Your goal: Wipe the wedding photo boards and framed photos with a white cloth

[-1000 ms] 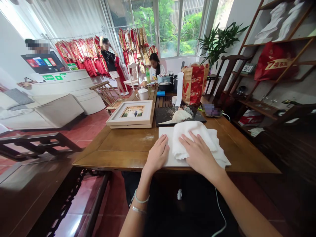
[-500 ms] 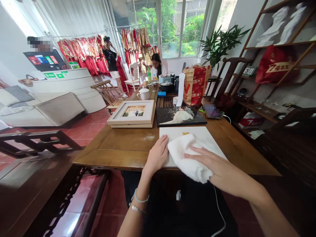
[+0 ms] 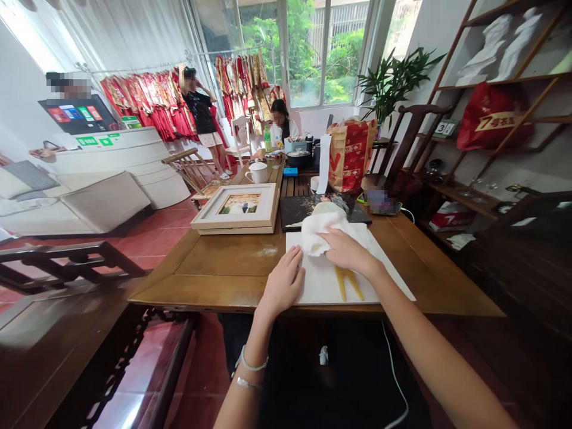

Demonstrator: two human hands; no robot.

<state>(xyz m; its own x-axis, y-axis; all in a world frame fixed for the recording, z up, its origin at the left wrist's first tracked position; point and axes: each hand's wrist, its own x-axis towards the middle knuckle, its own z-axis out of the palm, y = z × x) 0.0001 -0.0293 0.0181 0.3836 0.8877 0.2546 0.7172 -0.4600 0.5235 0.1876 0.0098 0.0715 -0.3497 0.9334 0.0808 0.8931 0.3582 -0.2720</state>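
Observation:
On the wooden table (image 3: 196,250) in front of me lies a white board (image 3: 317,286) with a yellow two-pronged shape (image 3: 348,283) on its surface. My right hand (image 3: 346,247) grips a bunched white towel (image 3: 318,229) over the board's far part. The towel covers the top of the yellow shape and reaches the edge of a dark picture panel (image 3: 292,208) behind. At the board's left edge my left hand (image 3: 283,283) rests with its fingers stretched out, holding nothing.
Stacked pale picture frames (image 3: 272,208) lie to the left, a white lidded mug (image 3: 258,173) behind them. Beyond the panel stand a red-and-tan paper bag (image 3: 353,158) and a phone (image 3: 382,202) on a cable. Other people are farther back.
My right hand has pushed the towel away from me, from the board's near edge to its far part, uncovering the yellow prongs. My left hand has stayed at the left edge.

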